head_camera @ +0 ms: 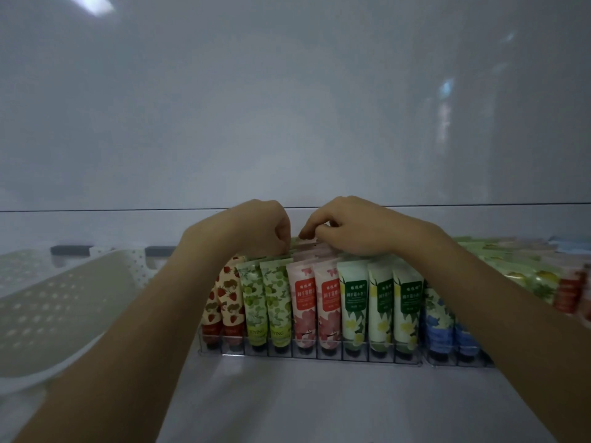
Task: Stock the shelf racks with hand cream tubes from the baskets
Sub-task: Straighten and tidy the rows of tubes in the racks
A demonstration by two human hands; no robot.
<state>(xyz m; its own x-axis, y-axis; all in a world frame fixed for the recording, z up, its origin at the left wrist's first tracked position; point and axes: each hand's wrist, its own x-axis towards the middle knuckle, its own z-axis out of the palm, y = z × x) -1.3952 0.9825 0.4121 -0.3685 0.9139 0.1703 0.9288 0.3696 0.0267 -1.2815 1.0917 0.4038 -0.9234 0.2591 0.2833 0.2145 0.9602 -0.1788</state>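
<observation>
- The right hand [348, 230] curls its fingers and pinches the crimped top of a pink tube [307, 243], which stands at the back of the clear rack [307, 354], right under the fingertips.
- The left hand [256, 230] is just beside it, fingers curled down onto the tube tops; whether it grips one cannot be told.
- Both forearms reach over the front row, and the left one hides part of the strawberry tubes [232, 295].
- The front row holds two strawberry tubes, two green grape tubes [277, 298], two blossom tubes [329, 302] and three yellow-flower tubes [380, 302].
- At least two blue tubes [438, 324] stand in a second rack [460, 363], partly behind the right forearm.
- One white perforated basket [64, 298] lies at the left, and a loose tube pile [527, 273] at the far right.
</observation>
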